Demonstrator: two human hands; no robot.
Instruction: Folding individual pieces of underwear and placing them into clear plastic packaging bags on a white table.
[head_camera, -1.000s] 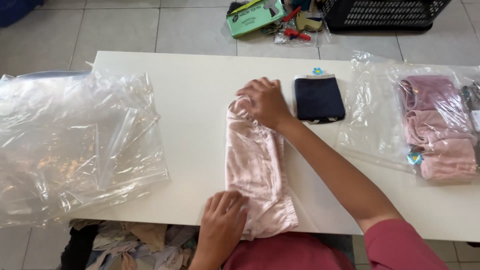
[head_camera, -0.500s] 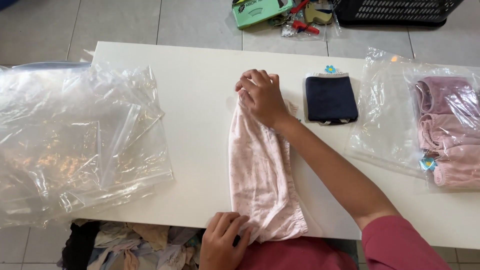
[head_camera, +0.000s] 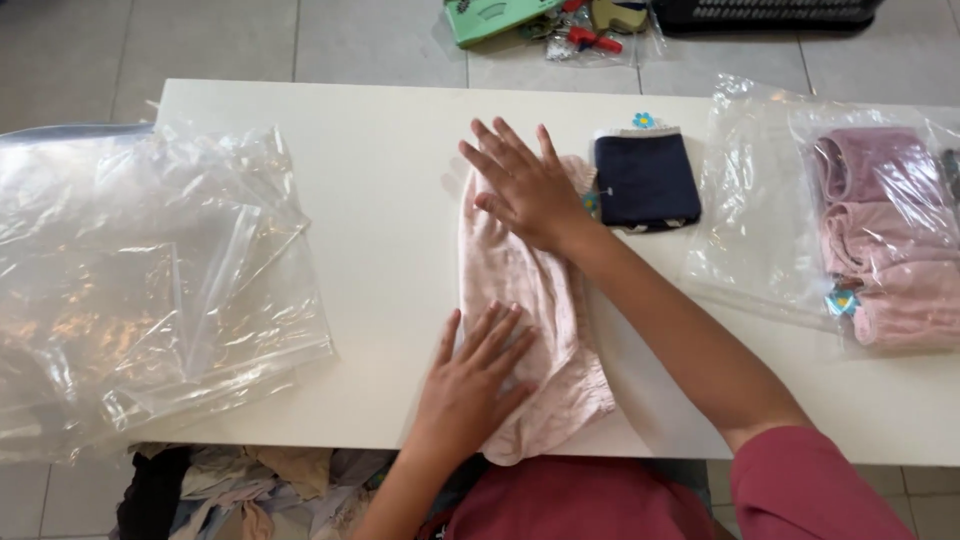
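A pale pink garment (head_camera: 520, 290) lies folded lengthwise on the white table (head_camera: 370, 150), its near end hanging over the front edge. My right hand (head_camera: 525, 185) rests flat on its far end, fingers spread. Flat on the near part lies my left hand (head_camera: 475, 380), also with spread fingers. Neither hand grips anything.
A folded navy garment (head_camera: 645, 180) lies just right of the pink one. Clear plastic bags (head_camera: 150, 280) are piled at the left. At the right, a clear bag (head_camera: 880, 240) holds folded pink clothes. Loose clothes (head_camera: 240, 485) lie below the table's front edge; items sit on the floor beyond.
My right hand has opened flat on the garment's far end. My left hand has moved up from the table's edge onto the near part of the cloth.
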